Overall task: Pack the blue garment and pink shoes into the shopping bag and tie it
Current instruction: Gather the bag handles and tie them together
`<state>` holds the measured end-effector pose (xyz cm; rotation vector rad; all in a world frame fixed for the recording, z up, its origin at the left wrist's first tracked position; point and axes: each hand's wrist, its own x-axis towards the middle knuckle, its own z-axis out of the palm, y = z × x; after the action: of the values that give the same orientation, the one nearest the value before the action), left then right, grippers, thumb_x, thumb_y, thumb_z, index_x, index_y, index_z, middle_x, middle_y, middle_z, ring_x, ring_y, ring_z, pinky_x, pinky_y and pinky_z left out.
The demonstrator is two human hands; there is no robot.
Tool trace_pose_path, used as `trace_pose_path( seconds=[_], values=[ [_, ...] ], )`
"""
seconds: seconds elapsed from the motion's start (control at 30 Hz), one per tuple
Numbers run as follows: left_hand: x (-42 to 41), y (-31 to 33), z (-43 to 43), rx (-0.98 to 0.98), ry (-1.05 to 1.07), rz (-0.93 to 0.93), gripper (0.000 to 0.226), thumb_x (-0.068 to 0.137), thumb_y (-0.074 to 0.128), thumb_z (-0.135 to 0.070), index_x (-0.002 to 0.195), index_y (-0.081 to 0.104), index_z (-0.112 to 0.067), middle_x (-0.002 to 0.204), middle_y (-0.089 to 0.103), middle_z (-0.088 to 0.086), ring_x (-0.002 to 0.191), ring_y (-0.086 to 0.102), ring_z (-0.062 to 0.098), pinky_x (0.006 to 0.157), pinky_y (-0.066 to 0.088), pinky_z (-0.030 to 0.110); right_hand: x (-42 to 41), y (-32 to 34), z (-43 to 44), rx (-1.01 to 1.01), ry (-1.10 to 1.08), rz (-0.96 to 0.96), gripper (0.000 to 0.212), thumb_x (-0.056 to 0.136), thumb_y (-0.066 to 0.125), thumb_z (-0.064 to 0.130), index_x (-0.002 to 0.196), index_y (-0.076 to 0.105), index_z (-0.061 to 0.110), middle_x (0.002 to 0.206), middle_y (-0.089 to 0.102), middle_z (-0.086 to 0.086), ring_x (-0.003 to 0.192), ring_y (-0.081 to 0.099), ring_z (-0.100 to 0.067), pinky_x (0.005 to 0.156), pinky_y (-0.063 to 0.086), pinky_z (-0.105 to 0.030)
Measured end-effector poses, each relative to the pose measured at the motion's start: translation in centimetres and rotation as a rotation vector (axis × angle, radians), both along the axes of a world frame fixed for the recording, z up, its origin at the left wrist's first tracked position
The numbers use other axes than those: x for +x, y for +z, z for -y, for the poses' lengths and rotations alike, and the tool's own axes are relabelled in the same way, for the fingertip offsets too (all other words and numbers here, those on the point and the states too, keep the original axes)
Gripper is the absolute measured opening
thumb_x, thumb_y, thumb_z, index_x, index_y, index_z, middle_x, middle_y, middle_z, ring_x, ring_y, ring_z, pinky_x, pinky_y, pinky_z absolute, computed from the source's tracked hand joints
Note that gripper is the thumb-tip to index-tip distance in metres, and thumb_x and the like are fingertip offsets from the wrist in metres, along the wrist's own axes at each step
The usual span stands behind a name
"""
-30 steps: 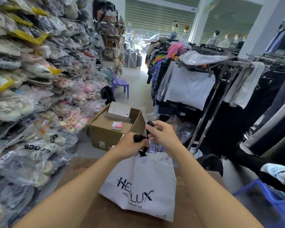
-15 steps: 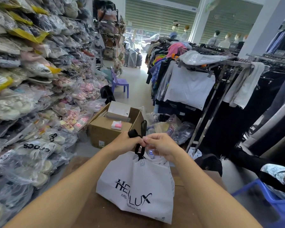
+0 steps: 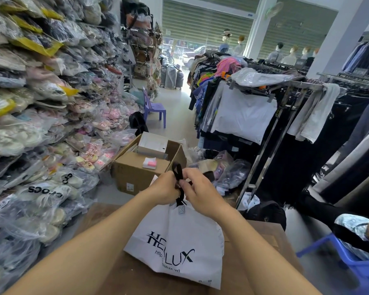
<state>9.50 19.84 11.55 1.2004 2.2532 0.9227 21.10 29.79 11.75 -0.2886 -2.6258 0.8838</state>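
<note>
A white shopping bag [image 3: 179,241] with dark lettering stands on a brown table [image 3: 119,279] in front of me. Its black strap handles [image 3: 178,173] are gathered above its mouth. My left hand [image 3: 164,190] and my right hand [image 3: 197,188] are pressed together there, each pinching the straps; one loop sticks up between them and another strap end pokes out to the right. The bag's mouth is drawn together, so the blue garment and pink shoes are hidden.
A wall of bagged shoes [image 3: 41,124] fills the left side. An open cardboard box [image 3: 145,167] sits on the floor beyond the table. Clothes racks [image 3: 264,107] line the right, a purple chair [image 3: 153,107] stands in the aisle, and a seated person [image 3: 354,228] is at right.
Both hands dropped closer to the bag's mouth and came together. The strap ends shifted: a loop now stands up between the hands and one end sticks out to the right.
</note>
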Motion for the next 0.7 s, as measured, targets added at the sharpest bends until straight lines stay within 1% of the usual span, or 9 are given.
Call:
trace_pose_path(
  seconds=[0.07,0.13,0.27,0.37,0.43,0.5,0.57,0.63,0.7],
  values=[
    [0.0,0.0,0.4,0.012,-0.015,-0.028,0.011,0.085,0.06,0.002,0.085,0.071,-0.002,0.087,0.071,0.018,0.074,0.058,0.021,0.065,0.047,0.029,0.0,0.1,0.0,0.048,-0.05,0.061,0.016,0.104,0.039,0.029,0.09,0.042,0.022,0.089,0.055,-0.002,0.079,0.051,-0.024,0.07,0.043,-0.042],
    [-0.2,-0.2,0.7,0.023,-0.058,-0.056,0.02,0.088,0.06,0.003,0.089,0.078,-0.006,0.087,0.073,0.009,0.078,0.062,0.019,0.07,0.05,0.027,0.1,0.1,-0.3,0.109,-0.094,0.107,0.022,0.105,0.034,0.031,0.09,0.037,0.016,0.079,0.055,-0.008,0.073,0.051,-0.033,0.066,0.042,-0.046],
    [-0.3,-1.0,0.5,-0.028,-0.093,-0.244,0.025,0.088,0.053,0.0,0.089,0.077,-0.006,0.101,0.069,0.007,0.092,0.063,0.025,0.083,0.054,0.04,-0.1,0.3,-0.4,0.26,-0.103,0.135,0.02,0.106,0.03,0.03,0.09,0.033,0.019,0.078,0.048,-0.001,0.068,0.043,-0.031,0.063,0.039,-0.044],
    [0.2,-1.2,0.2,-0.058,-0.015,-0.325,0.021,0.089,0.05,-0.004,0.074,0.064,-0.006,0.096,0.062,0.009,0.086,0.062,0.029,0.076,0.055,0.047,0.1,0.4,0.0,0.348,-0.075,0.097,0.017,0.106,0.033,0.028,0.089,0.032,0.023,0.081,0.048,0.001,0.068,0.041,-0.027,0.062,0.037,-0.042],
    [0.8,-1.5,0.1,-0.016,0.045,-0.338,0.023,0.092,0.05,-0.007,0.076,0.067,-0.007,0.095,0.058,0.007,0.085,0.059,0.028,0.075,0.054,0.048,0.2,-0.1,0.0,0.329,-0.11,0.073,0.019,0.105,0.036,0.027,0.089,0.038,0.017,0.076,0.052,-0.001,0.064,0.043,-0.026,0.058,0.033,-0.04],
    [1.4,-2.2,0.0,0.057,0.093,-0.367,0.024,0.096,0.053,-0.014,0.088,0.075,-0.008,0.095,0.055,0.004,0.085,0.057,0.026,0.076,0.052,0.046,0.1,-0.2,-0.5,0.111,-0.238,0.046,0.021,0.103,0.043,0.026,0.089,0.047,0.012,0.069,0.059,-0.004,0.059,0.052,-0.027,0.054,0.036,-0.038],
    [1.9,-3.0,0.0,0.15,0.113,-0.398,0.024,0.097,0.057,-0.018,0.09,0.077,-0.007,0.09,0.054,0.002,0.083,0.055,0.023,0.073,0.05,0.042,-0.3,0.1,-1.1,-0.152,-0.383,0.105,0.023,0.099,0.049,0.024,0.079,0.051,0.014,0.068,0.067,-0.007,0.055,0.062,-0.018,0.051,0.042,-0.031],
    [2.0,-3.5,-0.1,0.231,0.111,-0.425,0.023,0.094,0.061,-0.017,0.084,0.078,-0.006,0.087,0.057,0.002,0.081,0.055,0.021,0.07,0.05,0.04,-0.7,0.4,-1.5,-0.4,-0.452,0.239,0.025,0.098,0.054,0.021,0.073,0.055,0.013,0.065,0.069,-0.007,0.046,0.057,-0.013,0.047,0.042,-0.024],
    [2.0,-3.8,0.1,0.291,0.105,-0.45,0.019,0.091,0.065,-0.015,0.082,0.079,-0.005,0.085,0.059,0.004,0.081,0.056,0.021,0.066,0.048,0.036,-0.9,1.0,-1.7,-0.648,-0.442,0.336,0.022,0.098,0.057,0.019,0.077,0.06,0.011,0.062,0.065,-0.008,0.041,0.049,-0.013,0.041,0.036,-0.021]
  ],
)
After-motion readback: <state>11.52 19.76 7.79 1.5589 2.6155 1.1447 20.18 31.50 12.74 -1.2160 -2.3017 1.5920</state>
